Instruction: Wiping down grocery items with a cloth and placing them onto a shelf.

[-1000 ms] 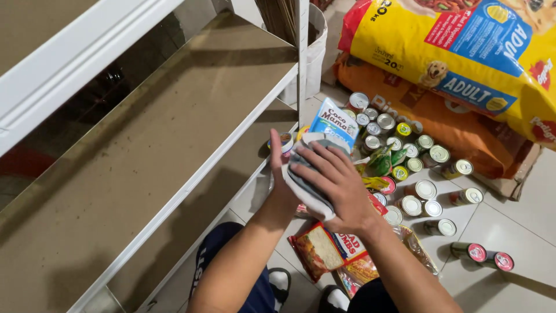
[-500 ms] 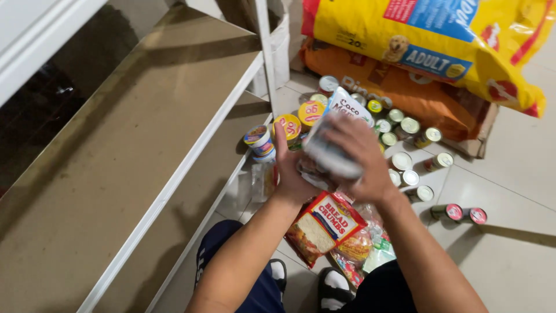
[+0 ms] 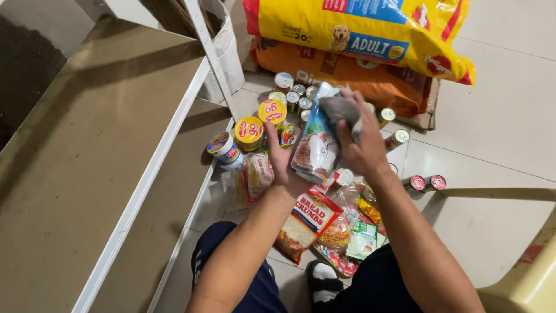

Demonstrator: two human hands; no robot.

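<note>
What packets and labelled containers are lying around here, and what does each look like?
Light blue and white flat pouch: held in the left hand, wiped by the right hand with a grey cloth.
Large yellow pet-food sack: top, atop an orange sack.
Red and orange crumb packet: floor, near the knees.
Round yellow-lidded tubs: beside the brown shelf.
Small silver-topped cans: clustered before the sacks.

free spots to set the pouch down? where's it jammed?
Bare: the brown shelf board left of the hands, the lower shelf beneath it, and floor tiles right of the pet-food bags. Crowded: cans and packets on the floor under the pouch held by left hand and right hand.
</note>
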